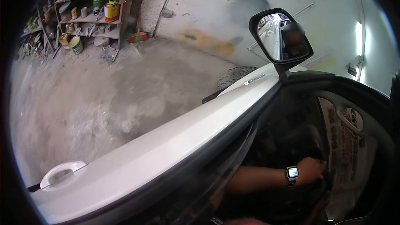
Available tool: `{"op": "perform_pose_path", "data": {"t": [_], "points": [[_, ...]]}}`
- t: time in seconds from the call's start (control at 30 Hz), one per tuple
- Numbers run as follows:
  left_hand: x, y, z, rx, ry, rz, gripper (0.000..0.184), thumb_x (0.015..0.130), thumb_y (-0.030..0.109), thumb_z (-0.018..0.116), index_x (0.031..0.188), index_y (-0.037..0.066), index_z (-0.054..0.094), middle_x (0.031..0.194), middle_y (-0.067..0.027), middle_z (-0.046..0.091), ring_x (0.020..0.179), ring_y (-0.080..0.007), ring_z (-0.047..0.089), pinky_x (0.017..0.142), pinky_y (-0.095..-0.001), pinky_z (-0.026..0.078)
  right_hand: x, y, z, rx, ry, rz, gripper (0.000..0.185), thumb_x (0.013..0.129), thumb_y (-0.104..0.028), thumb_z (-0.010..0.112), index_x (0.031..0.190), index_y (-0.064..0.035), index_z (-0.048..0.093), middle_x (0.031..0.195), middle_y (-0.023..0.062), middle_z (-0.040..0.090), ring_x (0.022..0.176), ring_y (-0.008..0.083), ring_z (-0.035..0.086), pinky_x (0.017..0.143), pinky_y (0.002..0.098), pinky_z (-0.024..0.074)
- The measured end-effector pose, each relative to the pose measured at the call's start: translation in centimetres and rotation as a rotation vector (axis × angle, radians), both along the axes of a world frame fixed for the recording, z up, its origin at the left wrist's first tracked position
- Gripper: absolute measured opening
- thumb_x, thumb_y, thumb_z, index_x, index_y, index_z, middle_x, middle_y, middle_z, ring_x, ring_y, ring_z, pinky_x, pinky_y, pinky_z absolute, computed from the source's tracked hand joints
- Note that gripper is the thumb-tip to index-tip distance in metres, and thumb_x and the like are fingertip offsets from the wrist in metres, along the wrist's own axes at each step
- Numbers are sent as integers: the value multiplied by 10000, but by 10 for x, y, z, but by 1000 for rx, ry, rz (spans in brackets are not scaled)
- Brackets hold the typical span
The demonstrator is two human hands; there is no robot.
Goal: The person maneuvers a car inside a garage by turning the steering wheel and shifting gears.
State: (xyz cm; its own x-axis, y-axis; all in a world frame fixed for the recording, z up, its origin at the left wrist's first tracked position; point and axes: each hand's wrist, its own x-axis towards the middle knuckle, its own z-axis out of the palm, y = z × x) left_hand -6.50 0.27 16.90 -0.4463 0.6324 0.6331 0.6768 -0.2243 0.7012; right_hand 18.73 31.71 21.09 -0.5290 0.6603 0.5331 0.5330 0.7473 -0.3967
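My left hand (311,171), with a lit square watch (293,173) on its wrist, is closed around the dark rim of a steering wheel (328,181). The arm reaches in from the lower left, inside a car. Below that hand a dim skin-toned shape (320,208) lies near the wheel; it may be my right hand, but its fingers are lost in shadow. A white car door (166,146) with an outside handle (62,173) runs diagonally across the view. The side mirror (281,37) stands at its upper end and reflects a person and the car's side.
Shelves (89,21) with paint cans stand at the upper left, beside a red dustpan (138,37). A tyre (235,77) shows beyond the door. Stained concrete floor (125,83) meets a pale wall (208,0). Printed paper (343,162) lies inside the car at right.
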Motion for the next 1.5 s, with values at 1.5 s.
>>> {"op": "perform_pose_path", "data": {"t": [1.5], "points": [[67, -187, 26, 70, 101, 146, 614, 955, 419, 616, 1352, -43, 540, 933, -169, 678, 832, -300, 689, 678, -398, 548, 65, -205, 47, 198, -217, -187, 557, 1091, -369, 442, 1422, 77, 489, 1475, 290, 484, 1395, 393, 447, 1181, 426, 335]]}}
